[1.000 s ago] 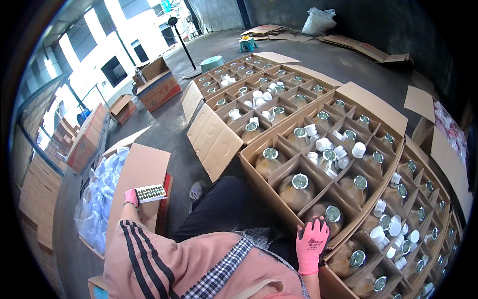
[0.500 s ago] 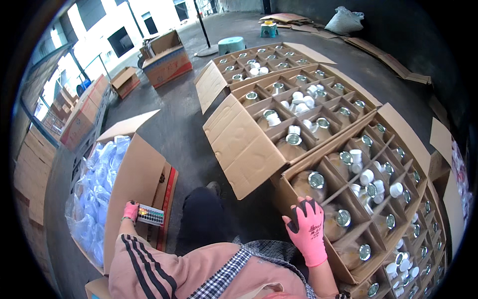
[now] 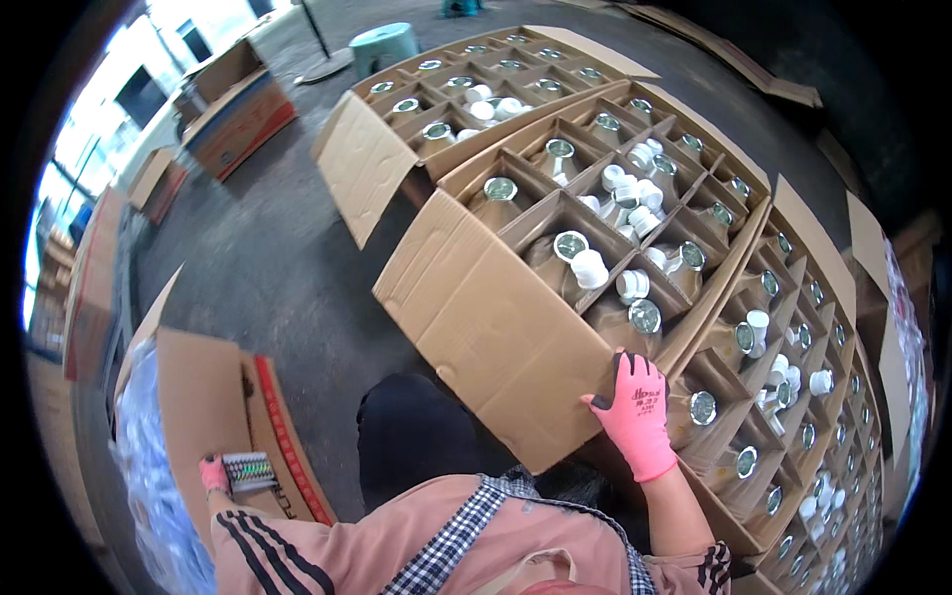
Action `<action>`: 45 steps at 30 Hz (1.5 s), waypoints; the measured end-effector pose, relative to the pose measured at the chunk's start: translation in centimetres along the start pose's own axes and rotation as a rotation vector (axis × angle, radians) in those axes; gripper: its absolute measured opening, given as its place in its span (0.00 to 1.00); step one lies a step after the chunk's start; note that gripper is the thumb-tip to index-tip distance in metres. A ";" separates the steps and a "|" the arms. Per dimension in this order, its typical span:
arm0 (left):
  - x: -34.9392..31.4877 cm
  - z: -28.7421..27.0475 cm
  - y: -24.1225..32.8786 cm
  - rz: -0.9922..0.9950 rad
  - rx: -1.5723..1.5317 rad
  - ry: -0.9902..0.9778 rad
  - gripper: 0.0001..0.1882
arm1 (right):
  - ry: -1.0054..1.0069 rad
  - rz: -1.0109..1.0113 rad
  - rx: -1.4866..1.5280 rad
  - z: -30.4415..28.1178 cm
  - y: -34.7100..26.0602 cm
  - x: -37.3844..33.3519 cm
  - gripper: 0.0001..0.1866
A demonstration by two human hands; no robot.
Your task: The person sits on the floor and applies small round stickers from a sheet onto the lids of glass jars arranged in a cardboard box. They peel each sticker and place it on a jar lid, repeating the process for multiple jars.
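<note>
**Head view: a card in the left hand, the right hand at a carton's corner**

At the left, bluish plastic bags [image 3: 154, 486] fill a carton [image 3: 151, 315]. Along its right edge a cardboard panel [image 3: 198, 392] stands up, which seems to keep the bags inside. Before this panel is the left hand [image 3: 212, 474], gloved in pink, with fingers closed on the left end of a patterned card [image 3: 250, 472]; perhaps it is held by the end so that its rows are uncovered.

Further right, a wide flap [image 3: 486, 332] slopes outward from the left edge of the middle carton [image 3: 466, 177], leaving the inside accessible. At this edge's near corner is the right hand [image 3: 640, 409], half open, thumb apart, fingers bent upon the cardboard; whether it grips or only rests, one cannot tell.

Inside, glass bottles [image 3: 570, 246] stand in cells, whose dividers [image 3: 535, 213] probably prevent glass from knocking glass. White caps [image 3: 589, 270] lie among the necks, maybe because the gaps hold them.
</note>
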State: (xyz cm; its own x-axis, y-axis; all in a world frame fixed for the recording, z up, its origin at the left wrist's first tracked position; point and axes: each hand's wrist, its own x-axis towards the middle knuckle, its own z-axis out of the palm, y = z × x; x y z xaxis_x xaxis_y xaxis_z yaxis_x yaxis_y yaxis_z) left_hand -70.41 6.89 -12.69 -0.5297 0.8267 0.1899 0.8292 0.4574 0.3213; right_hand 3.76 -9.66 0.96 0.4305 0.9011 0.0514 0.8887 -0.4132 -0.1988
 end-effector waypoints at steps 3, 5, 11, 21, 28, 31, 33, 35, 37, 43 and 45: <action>4.3 5.2 -2.9 -0.057 -0.086 -0.103 0.17 | 0.070 0.080 -0.109 1.5 1.3 2.5 0.31; 10.4 2.9 -2.9 -0.112 -0.189 -0.313 0.16 | 0.070 0.176 -0.134 2.8 -0.7 1.4 0.28; 14.1 9.6 16.8 0.025 -0.221 -1.142 0.09 | 0.114 0.314 -0.221 4.1 -1.6 1.6 0.15; -1.2 8.8 61.5 0.542 -1.349 -1.703 0.12 | 0.186 0.421 -0.250 4.7 -2.0 2.6 0.06; -6.0 11.6 64.3 0.449 -1.415 -1.399 0.16 | 0.251 0.405 -0.252 5.2 -1.4 1.6 0.06; -6.4 11.8 63.9 0.440 -1.398 -1.300 0.17 | 0.302 0.369 -0.243 5.2 -1.3 2.1 0.06; -7.1 11.1 63.5 0.428 -1.401 -1.267 0.17 | 0.316 0.337 -0.223 5.7 -1.1 1.6 0.07; -7.5 9.8 62.8 0.444 -1.435 -1.263 0.15 | 0.333 0.300 -0.223 5.9 -0.7 1.4 0.08; -7.9 8.2 61.7 0.414 -1.457 -1.183 0.14 | 0.354 0.265 -0.201 6.1 -0.3 1.1 0.09; -4.8 4.9 56.0 0.304 -1.492 -1.007 0.16 | 0.403 0.133 -0.056 5.8 -0.1 1.2 0.10; -6.9 2.0 55.4 0.321 -1.504 -1.037 0.16 | 0.449 0.117 -0.053 6.3 0.1 1.3 0.09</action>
State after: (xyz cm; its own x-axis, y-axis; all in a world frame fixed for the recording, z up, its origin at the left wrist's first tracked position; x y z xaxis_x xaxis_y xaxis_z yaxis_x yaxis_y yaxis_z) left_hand -20.45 27.17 1.98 0.3853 0.9227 0.0156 -0.2814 0.1014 0.9542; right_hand 3.40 -7.75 -5.15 0.5436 0.7069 0.4526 0.8320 -0.5252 -0.1789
